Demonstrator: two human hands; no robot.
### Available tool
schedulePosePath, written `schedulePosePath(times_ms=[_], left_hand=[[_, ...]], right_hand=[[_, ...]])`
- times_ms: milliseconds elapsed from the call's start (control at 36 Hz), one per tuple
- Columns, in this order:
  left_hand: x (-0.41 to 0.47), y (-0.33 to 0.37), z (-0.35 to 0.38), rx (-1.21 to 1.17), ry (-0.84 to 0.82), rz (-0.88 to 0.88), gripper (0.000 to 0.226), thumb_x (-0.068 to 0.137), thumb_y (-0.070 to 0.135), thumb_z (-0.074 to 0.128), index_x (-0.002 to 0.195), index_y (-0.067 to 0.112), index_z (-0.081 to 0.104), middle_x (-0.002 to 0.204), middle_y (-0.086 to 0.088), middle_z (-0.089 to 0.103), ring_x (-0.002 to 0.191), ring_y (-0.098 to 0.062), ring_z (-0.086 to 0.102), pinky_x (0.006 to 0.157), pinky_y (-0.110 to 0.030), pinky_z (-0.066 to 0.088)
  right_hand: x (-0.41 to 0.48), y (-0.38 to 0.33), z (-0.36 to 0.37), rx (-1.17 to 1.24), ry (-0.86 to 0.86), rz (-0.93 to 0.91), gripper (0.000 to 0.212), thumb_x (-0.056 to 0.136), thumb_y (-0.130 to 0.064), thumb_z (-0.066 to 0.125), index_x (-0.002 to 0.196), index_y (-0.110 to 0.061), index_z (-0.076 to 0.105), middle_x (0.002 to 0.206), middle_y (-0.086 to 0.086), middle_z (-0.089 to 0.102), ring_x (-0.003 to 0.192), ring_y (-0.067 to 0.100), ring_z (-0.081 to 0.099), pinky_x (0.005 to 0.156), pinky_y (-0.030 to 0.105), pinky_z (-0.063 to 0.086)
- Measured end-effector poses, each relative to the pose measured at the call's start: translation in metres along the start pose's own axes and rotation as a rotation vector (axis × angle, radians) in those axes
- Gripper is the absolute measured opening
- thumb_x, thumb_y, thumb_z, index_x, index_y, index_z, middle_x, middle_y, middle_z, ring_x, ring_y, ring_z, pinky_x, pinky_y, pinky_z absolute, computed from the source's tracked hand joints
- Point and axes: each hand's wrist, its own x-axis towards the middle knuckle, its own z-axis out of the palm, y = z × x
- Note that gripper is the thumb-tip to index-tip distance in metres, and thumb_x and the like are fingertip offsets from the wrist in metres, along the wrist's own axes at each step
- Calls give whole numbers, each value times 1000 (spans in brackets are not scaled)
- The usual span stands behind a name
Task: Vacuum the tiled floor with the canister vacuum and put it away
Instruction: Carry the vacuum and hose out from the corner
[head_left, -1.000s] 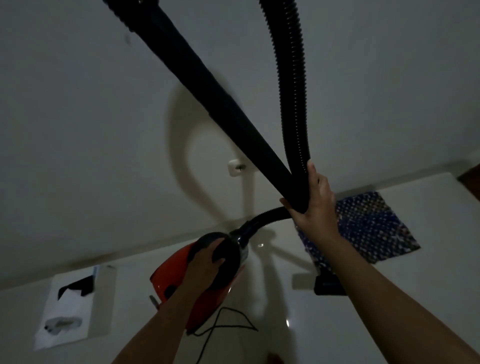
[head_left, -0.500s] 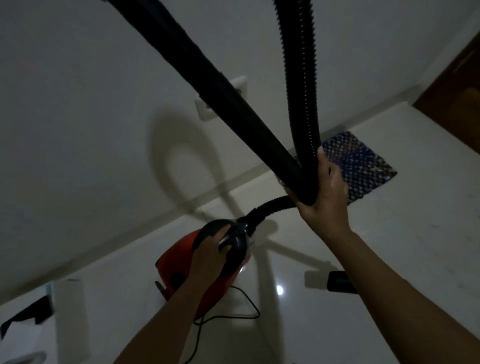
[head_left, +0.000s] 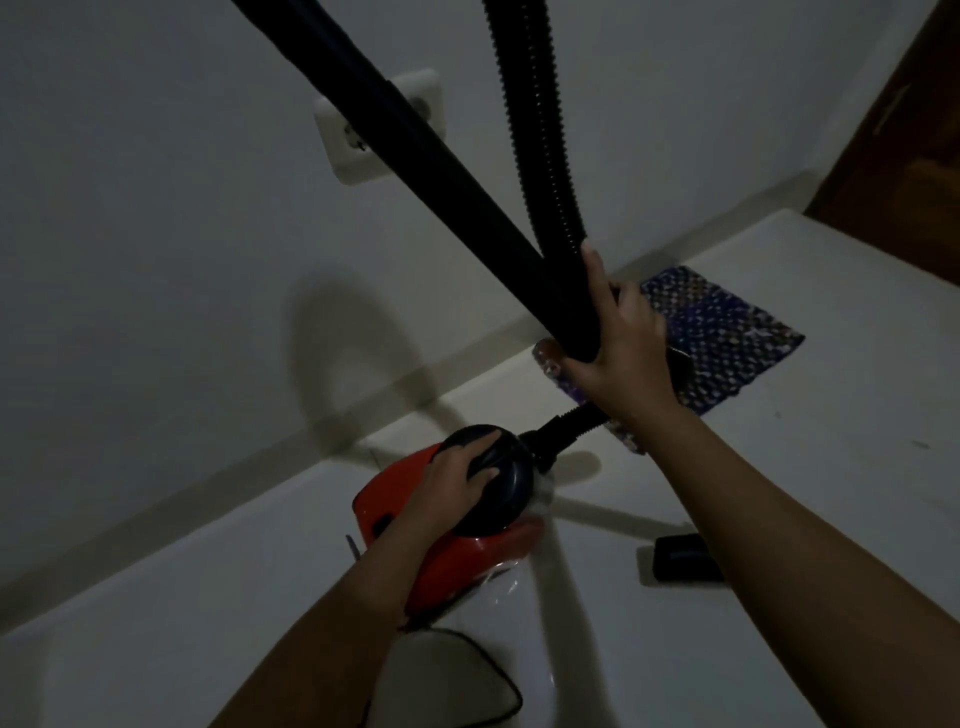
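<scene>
Wall (head_left: 156, 234), pale and dim, meets glossy white floor (head_left: 831, 493). A brown door (head_left: 914, 130) stands far right, a patterned mat (head_left: 727, 332) by the wall near it. The red vacuum (head_left: 395, 499) is low near the wall, the left hand (head_left: 452, 483) gripping its black top. The right hand (head_left: 623, 348) clasps hose (head_left: 537, 130) and tube (head_left: 462, 208) together. A socket (head_left: 340, 143) is on the wall.

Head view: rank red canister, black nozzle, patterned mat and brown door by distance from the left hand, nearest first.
1. Red canister: directly under the left hand, which grips its black top.
2-3. Black nozzle, on the floor to the right, and patterned mat, by the wall: too close to call.
4. Brown door: far right corner.
</scene>
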Motion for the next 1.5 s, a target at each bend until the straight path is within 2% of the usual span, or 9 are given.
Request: schedulePosePath(times_ms=[611,750,861,972,1056,1111,1250,1361,1500], left_hand=[[35,-54,31,51,-73,144,47,95,23,52,141,28,41,140,-1,51,127,-18,47,98,-21,35],[28,-69,23,110,-67,146,45,98,38,40,143,32,36,141,-3,48,129,-19,44,104,-30,36],[10,-90,14,-85,176,71,38,99,36,38,132,23,53,128,-3,56,121,-16,49,103,-31,38],[-15,-128,24,-351,438,-171,41,100,34,36,127,12,56,127,-7,55,120,-20,50,97,-27,37],[-21,-184,48,-386,436,-246,61,89,65,30,105,17,64,109,-14,64,102,-32,62,87,-38,52],[-13,-221,66,-427,412,-297,67,84,73,31,118,23,60,119,-14,61,107,-28,61,92,-49,53],[-4,-232,81,-544,387,-348,83,76,79,38,140,25,40,142,-10,45,127,-28,48,104,-54,43],[-11,-212,78,-665,403,-317,70,81,69,47,141,33,36,142,-5,47,128,-25,49,103,-52,45],[-13,-214,83,-750,409,-344,74,78,73,48,142,43,28,149,-5,37,132,-30,43,102,-59,42]], right_hand=[[-30,36,47,73,36,-50,89,71,-64,48,144,-43,1,113,14,51,104,30,52,94,51,38],[-25,29,49,106,78,-38,92,70,-63,53,143,-44,1,116,16,51,106,31,53,96,55,41],[-22,23,51,105,74,-25,92,70,-62,55,144,-42,3,116,18,51,107,33,54,94,60,42],[-21,22,56,62,75,-24,94,72,-55,64,143,-41,5,115,21,53,107,36,54,93,61,42],[-22,20,67,47,53,-29,94,73,-49,68,143,-41,5,117,21,53,109,35,53,95,59,40],[-24,19,72,40,51,-40,94,74,-50,67,145,-39,7,118,20,52,110,34,52,96,56,37],[-25,18,84,45,42,-70,90,73,-58,57,144,-38,7,117,19,53,109,33,52,94,52,36],[-23,20,92,42,32,-83,89,73,-56,59,145,-37,9,118,18,52,110,32,51,95,51,36],[-22,19,102,36,15,-90,87,73,-59,55,144,-39,8,120,17,52,112,30,49,95,52,35]])
